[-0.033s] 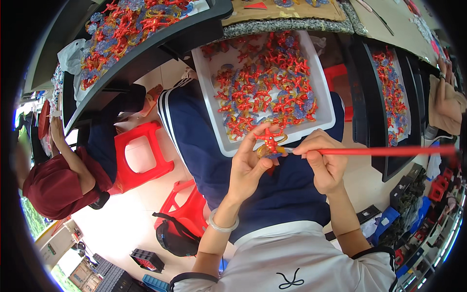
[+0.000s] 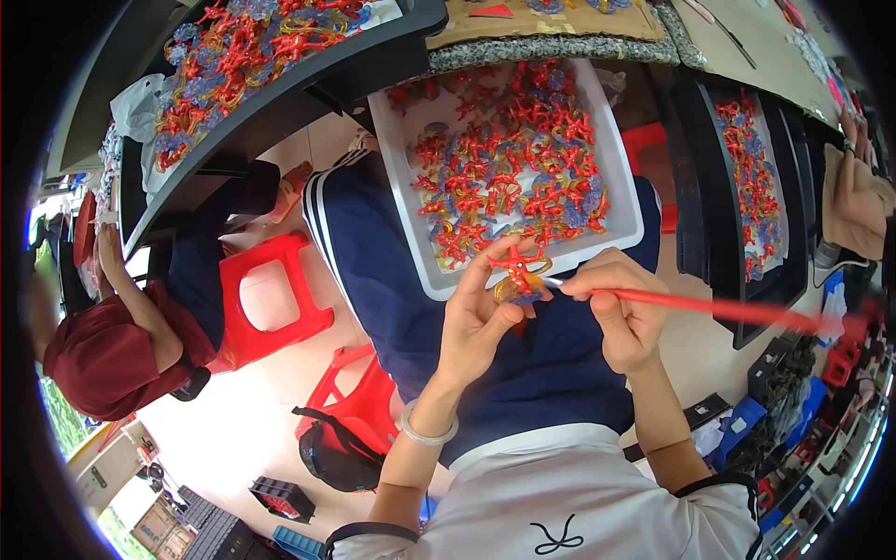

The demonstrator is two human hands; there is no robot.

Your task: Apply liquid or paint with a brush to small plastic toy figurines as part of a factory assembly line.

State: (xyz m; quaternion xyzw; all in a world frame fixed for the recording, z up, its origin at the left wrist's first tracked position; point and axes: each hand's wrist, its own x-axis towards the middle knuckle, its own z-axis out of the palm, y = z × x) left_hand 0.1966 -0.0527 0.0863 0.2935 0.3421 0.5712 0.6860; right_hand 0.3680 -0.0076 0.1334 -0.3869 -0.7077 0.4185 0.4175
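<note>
Red-handled tool in the right hand's pinch has dipped at its outer end; its tip seems re-angled beside the figurine clasped by the left hand.

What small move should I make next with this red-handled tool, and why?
Probably ease the red-handled tool lightly against the small red figure: your left hand holds the figure, and your right hand points the tool's tip at its side, though whether they touch is unclear.
</note>
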